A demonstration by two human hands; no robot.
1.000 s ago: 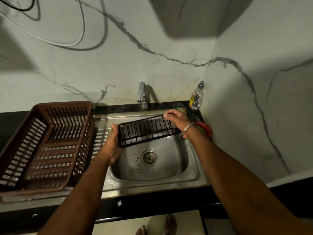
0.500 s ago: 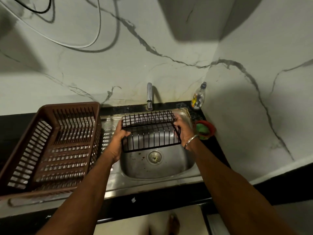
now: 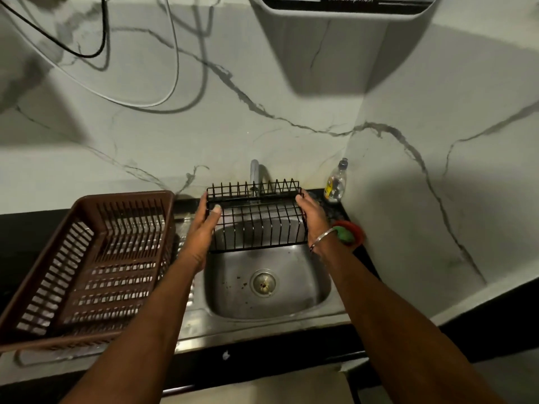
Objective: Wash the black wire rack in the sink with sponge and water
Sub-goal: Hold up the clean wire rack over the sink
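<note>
The black wire rack [image 3: 256, 228] hangs level over the back half of the sink, its row of prongs standing up just in front of the tap. From the left, a brown plastic drying basket [image 3: 125, 195] sits on the surface beside the basin. Next the left hand [image 3: 204, 228] grips the rack's left end, thumb hooked over the front wires and fingers wrapped behind. Then comes the tap [image 3: 254, 170], with no stream showing from it, and below it the steel sink [image 3: 306, 287], with specks of grime round the drain. The right hand [image 3: 313, 220] has its fingers curled round the rack's right end, a metal bangle [image 3: 322, 237] on the wrist. Past it a green sponge [image 3: 345, 235] lies in a red dish [image 3: 358, 230] on the surface, and a small bottle [image 3: 335, 185] stands in the corner. To my eye the washing proper is not yet begun. The sensible way is to lower the rack until it rests in the basin, keep the left hand's grip, and free the right for tap and sponge, which lie on that side. Thin wires want scrubbing along their length, and once wet they may slip.
</note>
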